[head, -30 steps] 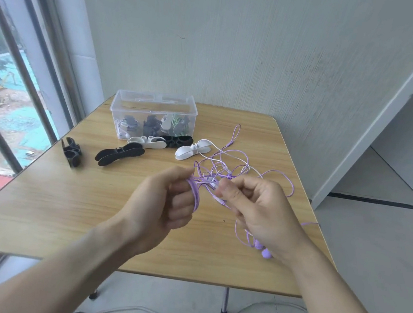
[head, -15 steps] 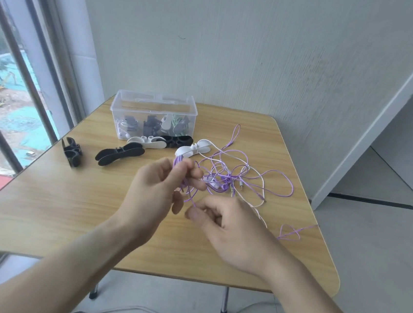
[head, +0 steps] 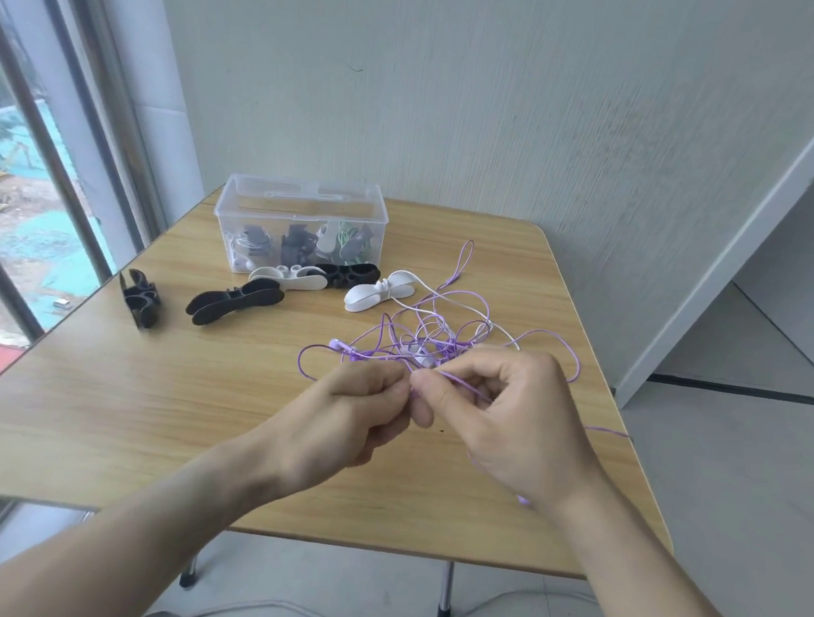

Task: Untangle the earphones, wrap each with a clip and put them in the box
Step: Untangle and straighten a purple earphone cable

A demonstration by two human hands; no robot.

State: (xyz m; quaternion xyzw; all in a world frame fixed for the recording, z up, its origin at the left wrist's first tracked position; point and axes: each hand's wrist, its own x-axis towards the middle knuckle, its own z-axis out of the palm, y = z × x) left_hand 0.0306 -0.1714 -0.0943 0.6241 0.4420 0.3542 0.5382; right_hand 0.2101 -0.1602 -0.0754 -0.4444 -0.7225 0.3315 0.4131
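- Nearest the camera, two bare forearms reach in over the near edge of the light wooden surface, which has rounded corners.
- The left hand has its fingers curled, thumb and forefinger pinched together on a thin purple earphone cable at the middle of the surface.
- The right hand meets it, the two hands touching at their fingertips; its thumb and forefinger also pinch the same purple strand, the other fingers bent.
- A short length of purple cord runs across the gap under the right hand's fingers, and another bit trails out to the right of that hand, near the surface's right edge.
- Just beyond the hands, the rest of the purple cable lies in a loose tangle of loops, mixed with a thin white earphone cable. One long purple loop stretches toward the far side.
- A purple earbud lies at the left of the tangle.
- Past the tangle sits a white butterfly-shaped plastic cord clip, touching the white cable.
- To its left lie a second white clip, a black clip behind it, a flat black butterfly-shaped clip, and a folded black clip near the left edge.
- Farthest, a clear plastic rectangular box stands open near the wall, holding several wrapped bundles in black, white and green.
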